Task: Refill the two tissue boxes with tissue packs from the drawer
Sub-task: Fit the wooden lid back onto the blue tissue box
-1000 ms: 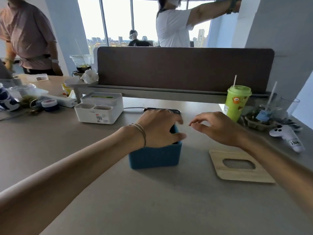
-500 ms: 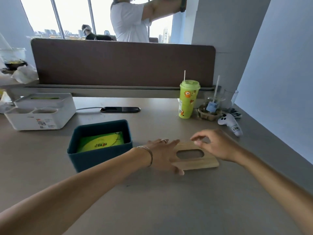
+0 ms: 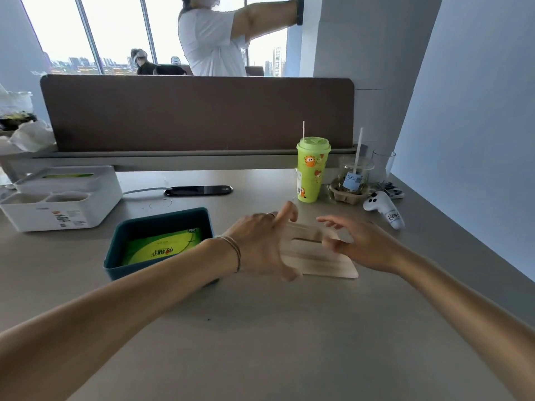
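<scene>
My hands have left the blue tissue box (image 3: 157, 266), where the green tissue pack (image 3: 162, 248) now lies inside. My left hand (image 3: 262, 244) and right hand (image 3: 362, 246) now close on the wooden lid (image 3: 315, 260), one at each side. Whether either truly grips it I cannot tell; I judge the lid goes on next.

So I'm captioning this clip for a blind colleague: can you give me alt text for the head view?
Both hands, left and right, close on a wooden lid lying on a grey desk. Left of it sits an open blue box holding a green tissue pack. Behind are a white box, a green cup and a white controller.
</scene>
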Demonstrator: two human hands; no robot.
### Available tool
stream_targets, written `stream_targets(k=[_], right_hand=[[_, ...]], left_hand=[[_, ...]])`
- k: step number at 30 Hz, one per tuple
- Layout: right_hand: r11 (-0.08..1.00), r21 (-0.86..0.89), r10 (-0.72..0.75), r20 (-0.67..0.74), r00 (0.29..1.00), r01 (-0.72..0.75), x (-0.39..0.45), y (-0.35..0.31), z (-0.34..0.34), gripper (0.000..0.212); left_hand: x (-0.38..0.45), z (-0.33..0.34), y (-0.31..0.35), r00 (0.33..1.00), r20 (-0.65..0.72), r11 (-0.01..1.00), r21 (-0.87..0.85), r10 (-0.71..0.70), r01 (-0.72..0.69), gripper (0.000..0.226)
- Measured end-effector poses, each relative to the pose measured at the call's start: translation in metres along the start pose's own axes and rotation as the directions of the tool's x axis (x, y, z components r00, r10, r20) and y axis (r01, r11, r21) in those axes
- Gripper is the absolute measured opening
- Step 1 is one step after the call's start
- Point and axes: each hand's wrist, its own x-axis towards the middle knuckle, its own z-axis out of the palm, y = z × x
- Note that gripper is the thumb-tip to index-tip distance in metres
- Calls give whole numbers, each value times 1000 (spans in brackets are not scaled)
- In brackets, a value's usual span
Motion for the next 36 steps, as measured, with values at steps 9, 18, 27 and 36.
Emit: stream_targets(k=[9, 18, 27, 36], right_hand=[[963, 128, -260, 192, 946, 239, 39, -62, -11, 101], [931, 30, -359, 255, 898, 364, 93, -147, 30, 112], [912, -17, -380, 338, 861, 409, 121, -177, 57, 109], [900, -53, -387, 362, 848, 434, 121, -183, 55, 107]], left_hand=[[-63, -60, -67, 984, -134, 982, -159, -119, 97, 90], [-132, -71, -149, 972, -102, 968, -163, -210, 192, 79], [-161, -63, -187, 974, -30, 965, -152, -223, 216, 84], [-168, -62, -194, 970, -9, 964, -113, -245, 242, 88]])
